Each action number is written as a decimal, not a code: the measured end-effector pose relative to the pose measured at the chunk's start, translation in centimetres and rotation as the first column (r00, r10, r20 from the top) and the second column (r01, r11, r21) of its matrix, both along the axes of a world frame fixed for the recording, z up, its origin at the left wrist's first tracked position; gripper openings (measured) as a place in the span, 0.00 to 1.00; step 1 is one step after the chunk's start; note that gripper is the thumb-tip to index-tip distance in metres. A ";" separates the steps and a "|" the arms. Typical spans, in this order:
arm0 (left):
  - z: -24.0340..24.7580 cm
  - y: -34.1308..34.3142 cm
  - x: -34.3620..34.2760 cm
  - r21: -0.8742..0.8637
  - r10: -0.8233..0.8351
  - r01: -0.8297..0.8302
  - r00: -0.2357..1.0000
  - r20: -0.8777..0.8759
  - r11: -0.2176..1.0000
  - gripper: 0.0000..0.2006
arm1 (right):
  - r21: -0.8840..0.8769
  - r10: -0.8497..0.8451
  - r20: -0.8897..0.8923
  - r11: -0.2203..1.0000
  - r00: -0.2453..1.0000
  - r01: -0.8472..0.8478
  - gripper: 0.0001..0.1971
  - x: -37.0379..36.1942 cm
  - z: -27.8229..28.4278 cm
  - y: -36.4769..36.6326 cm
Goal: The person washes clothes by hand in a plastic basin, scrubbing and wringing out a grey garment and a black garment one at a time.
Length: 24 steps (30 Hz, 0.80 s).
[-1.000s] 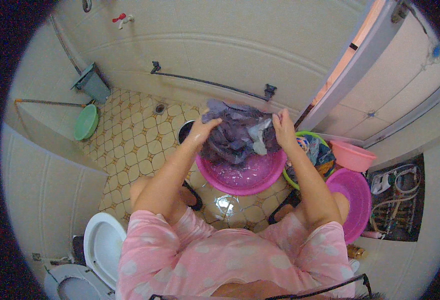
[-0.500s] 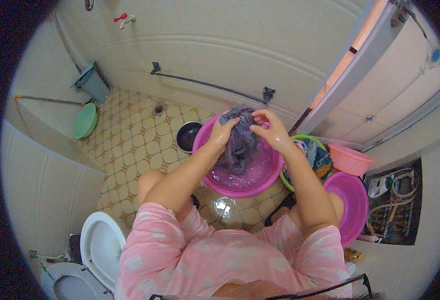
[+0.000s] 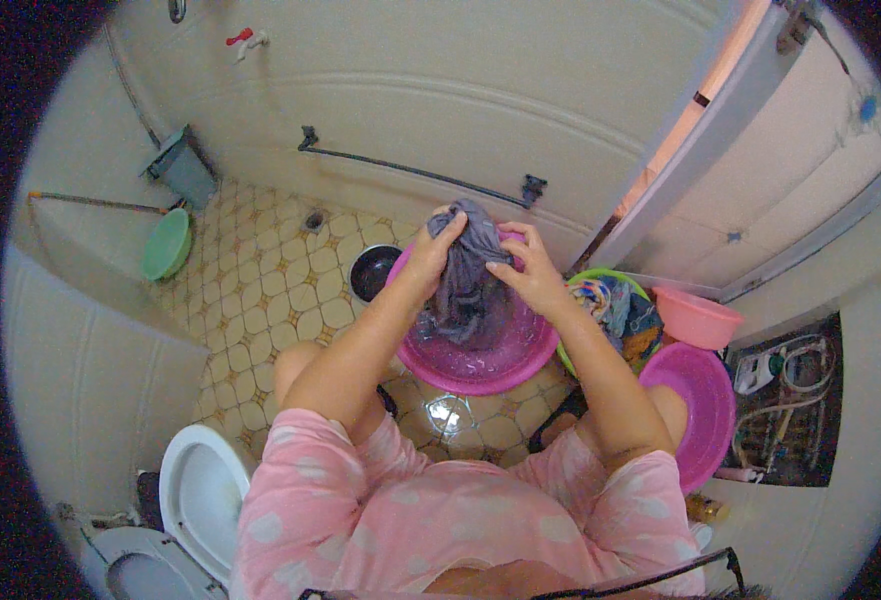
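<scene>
A wet grey cloth garment (image 3: 473,262) is bunched up over a magenta basin (image 3: 465,378) on the floor, its lower part hanging into the water. My left hand (image 3: 434,252) grips the cloth near its top, thumb across the front. On the other side, my right hand (image 3: 530,268) pinches the garment's right edge between curled fingers and thumb. Shallow water with some suds shows in the front of the basin. The garment's exact kind cannot be made out.
Left of the basin is a dark round pot (image 3: 375,272). To the right are a green-rimmed tub (image 3: 577,283) of clothes, a pink basin (image 3: 698,318) and another magenta basin (image 3: 700,440). A toilet (image 3: 188,445) stands at the lower left; a towel bar (image 3: 415,172) crosses the wall ahead.
The garment's top has been drawn up and now shows smoother, less crumpled cloth. My left hand has moved slightly left and upward; my right hand has shifted a little left.
</scene>
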<state>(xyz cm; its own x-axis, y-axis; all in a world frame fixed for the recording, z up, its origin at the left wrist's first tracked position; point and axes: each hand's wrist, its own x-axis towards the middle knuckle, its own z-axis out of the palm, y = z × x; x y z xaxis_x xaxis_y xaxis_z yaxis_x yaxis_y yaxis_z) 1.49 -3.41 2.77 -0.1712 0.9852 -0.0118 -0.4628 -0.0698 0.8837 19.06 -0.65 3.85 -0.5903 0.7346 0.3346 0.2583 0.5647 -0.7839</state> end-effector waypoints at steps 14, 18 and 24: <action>-0.4 1.1 0.2 0.111 -0.250 0.227 0.925 0.287 0.968 0.21 | -0.396 0.100 -0.073 0.910 0.992 -0.120 0.18 -2.3 -5.4 -1.0; 1.6 0.8 -0.7 0.162 -0.048 0.034 0.995 0.087 0.986 0.11 | -0.498 -0.080 -0.203 0.867 0.976 -0.032 0.17 -1.3 -4.2 -0.1; -2.8 -1.7 -1.1 -0.203 -0.228 0.105 0.444 -0.866 0.974 0.16 | -0.680 -0.281 -0.322 0.733 0.904 -0.014 0.14 1.0 -3.0 1.5</action>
<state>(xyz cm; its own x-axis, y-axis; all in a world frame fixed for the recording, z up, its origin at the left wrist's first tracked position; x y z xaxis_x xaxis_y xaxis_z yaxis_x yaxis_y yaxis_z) 0.36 -5.07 -0.07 0.0168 0.9983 -0.0567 0.5732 0.0368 0.8186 20.04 0.87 0.86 -0.4012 0.9116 -0.0895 -0.1091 -0.1445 -0.9835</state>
